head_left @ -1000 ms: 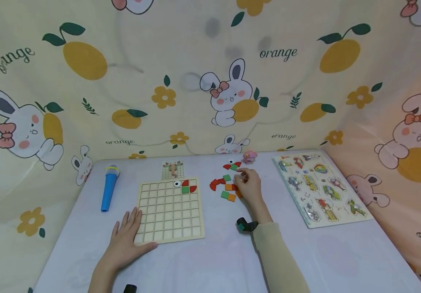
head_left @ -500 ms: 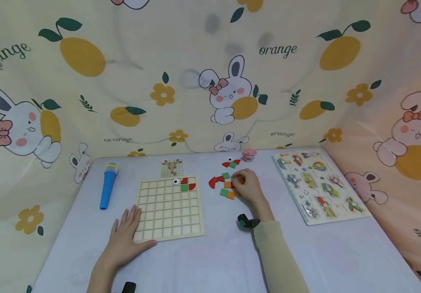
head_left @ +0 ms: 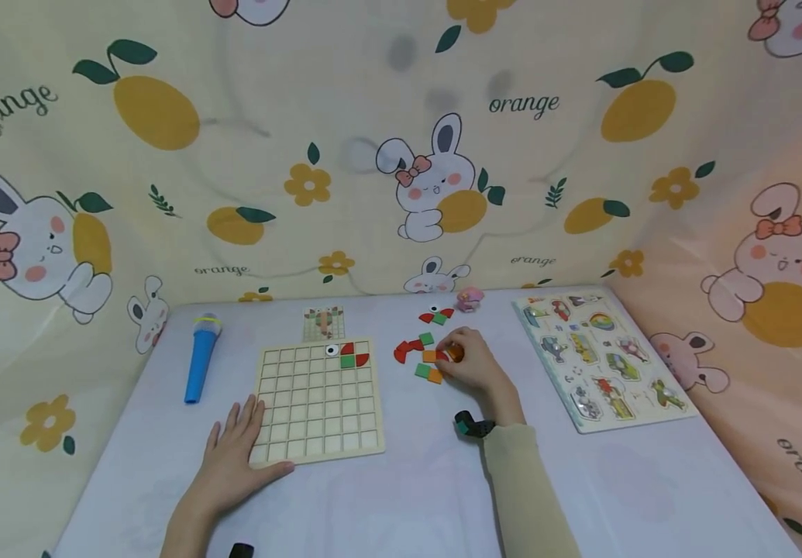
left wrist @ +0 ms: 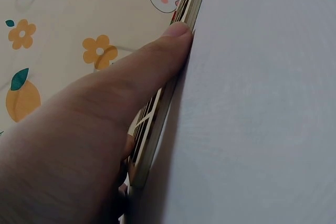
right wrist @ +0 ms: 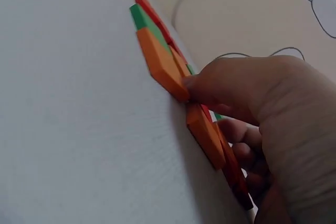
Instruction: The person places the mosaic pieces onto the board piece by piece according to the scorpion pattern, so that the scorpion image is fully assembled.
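Shifting toward the near end of the loose red, green & orange flat tiles, the person's right hand has its thumb at an orange square tile, fingers curled; pinch or touch, can't tell, view's partly blocked. Pale wooden grid board holds the same 4 red, green & white pcs as a sec ago, so nothing's added. Left hand spread at its lower-left corner. White worktop has room betw. board's right edge & beige sleeve; tile cluster's tight.
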Available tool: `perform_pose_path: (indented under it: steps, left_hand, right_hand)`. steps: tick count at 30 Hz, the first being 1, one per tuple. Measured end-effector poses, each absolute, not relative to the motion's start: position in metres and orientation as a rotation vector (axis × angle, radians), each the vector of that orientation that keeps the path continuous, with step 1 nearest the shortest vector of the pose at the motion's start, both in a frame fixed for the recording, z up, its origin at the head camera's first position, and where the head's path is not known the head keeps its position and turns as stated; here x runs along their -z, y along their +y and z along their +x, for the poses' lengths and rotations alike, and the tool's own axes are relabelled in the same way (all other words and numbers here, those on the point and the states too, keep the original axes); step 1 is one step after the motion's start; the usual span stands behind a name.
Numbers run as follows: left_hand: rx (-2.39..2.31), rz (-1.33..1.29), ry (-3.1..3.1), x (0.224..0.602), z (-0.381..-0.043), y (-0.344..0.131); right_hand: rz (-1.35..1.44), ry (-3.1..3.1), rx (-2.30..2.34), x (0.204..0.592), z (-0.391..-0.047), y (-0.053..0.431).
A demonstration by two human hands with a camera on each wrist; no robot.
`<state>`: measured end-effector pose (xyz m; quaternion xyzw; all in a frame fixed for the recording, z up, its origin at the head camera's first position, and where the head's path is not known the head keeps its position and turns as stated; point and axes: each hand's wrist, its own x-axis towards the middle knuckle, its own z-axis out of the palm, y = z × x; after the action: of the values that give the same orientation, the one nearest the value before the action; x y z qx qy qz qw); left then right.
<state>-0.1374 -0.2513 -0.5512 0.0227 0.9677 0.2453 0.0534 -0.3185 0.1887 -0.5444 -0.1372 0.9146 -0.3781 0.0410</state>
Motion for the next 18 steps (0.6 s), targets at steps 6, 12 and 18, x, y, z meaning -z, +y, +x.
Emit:
perform_pose_path:
  steps: [6,12,18]
  left_hand:
    - [-0.742,0.068,2.937,0.5526,-0.1351,-0.2512]
    - [-0.752,0.061,2.935,0.5499,-0.1349,-0.2509]
    - [-0.747,0.066,2.941,0.5488,-0.1360,-0.2510]
  right_hand:
    - [-0.396,2.846,1.125,0.5498,-0.3205,0.1847]
    - [-0.388,2.877,1.112,0.5508,-0.3200,0.1811]
    - [-0.414,2.910,1.115,0.5483,-0.3202,0.1801]
